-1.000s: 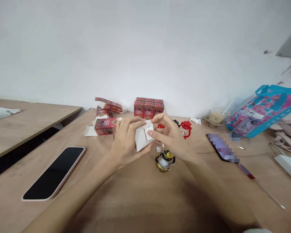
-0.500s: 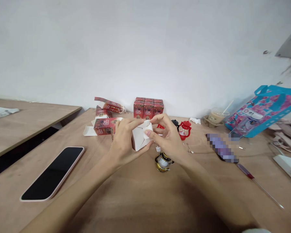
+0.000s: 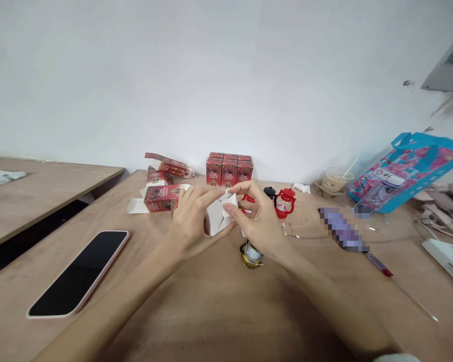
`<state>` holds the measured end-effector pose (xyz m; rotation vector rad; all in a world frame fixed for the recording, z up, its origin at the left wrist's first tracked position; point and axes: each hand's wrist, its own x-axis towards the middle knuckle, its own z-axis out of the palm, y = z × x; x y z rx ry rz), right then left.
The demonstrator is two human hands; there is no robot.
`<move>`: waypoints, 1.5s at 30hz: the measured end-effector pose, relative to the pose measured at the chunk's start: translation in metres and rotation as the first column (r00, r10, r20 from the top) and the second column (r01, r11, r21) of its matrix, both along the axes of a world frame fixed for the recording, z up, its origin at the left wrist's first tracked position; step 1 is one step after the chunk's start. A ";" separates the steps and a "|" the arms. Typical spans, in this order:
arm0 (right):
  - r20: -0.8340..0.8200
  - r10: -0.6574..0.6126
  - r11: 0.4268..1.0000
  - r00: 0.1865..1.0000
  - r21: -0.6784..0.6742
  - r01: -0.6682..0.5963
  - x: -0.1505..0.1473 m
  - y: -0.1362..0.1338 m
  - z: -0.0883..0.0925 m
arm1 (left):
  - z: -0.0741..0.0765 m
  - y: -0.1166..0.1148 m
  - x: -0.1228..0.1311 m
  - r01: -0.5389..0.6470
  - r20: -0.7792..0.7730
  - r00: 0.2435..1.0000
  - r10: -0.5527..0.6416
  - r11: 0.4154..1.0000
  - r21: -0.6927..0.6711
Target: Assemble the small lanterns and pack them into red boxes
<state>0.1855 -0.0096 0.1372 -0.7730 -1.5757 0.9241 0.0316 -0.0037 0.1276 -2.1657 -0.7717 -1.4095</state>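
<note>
Between my two hands is a small cardboard box, its white flapped end turned toward me. My left hand wraps round the box from the left, fingers over the top and thumb below. With thumb and fingers, my right hand grips the white flaps from the right. Under my right hand a small gold and black lantern stands on the table, partly covered. A red lantern and a black lantern stand just beyond; another red piece shows between my right fingers.
Red printed boxes stand stacked by the wall. Opened boxes lie to their left. A phone lies at left. On the right are a screwdriver, a drink cup, a blue floral bag and small metal parts.
Both hands keep their hold on the box, and the right fingers have shifted slightly at its flaps. The whole view has moved a little.
</note>
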 end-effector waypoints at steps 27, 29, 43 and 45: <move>-0.036 -0.036 0.998 0.999 -0.049 0.035 -0.004 0.000 -0.003 | 0.001 0.001 -0.004 -0.020 -0.068 0.997 0.023 0.999 0.041; -0.097 0.024 0.996 0.995 -0.080 -0.032 -0.004 0.001 -0.003 | 0.001 0.001 -0.004 -0.031 -0.042 0.999 0.032 0.999 0.023; 0.005 0.014 0.987 1.000 0.163 -0.015 -0.004 0.006 -0.015 | 0.010 -0.002 -0.008 0.293 0.228 0.935 -0.271 0.954 -0.068; 0.166 -0.193 0.915 0.967 0.385 0.117 -0.008 0.005 -0.021 | 0.019 -0.002 -0.017 0.170 0.325 0.940 -0.102 0.967 -0.188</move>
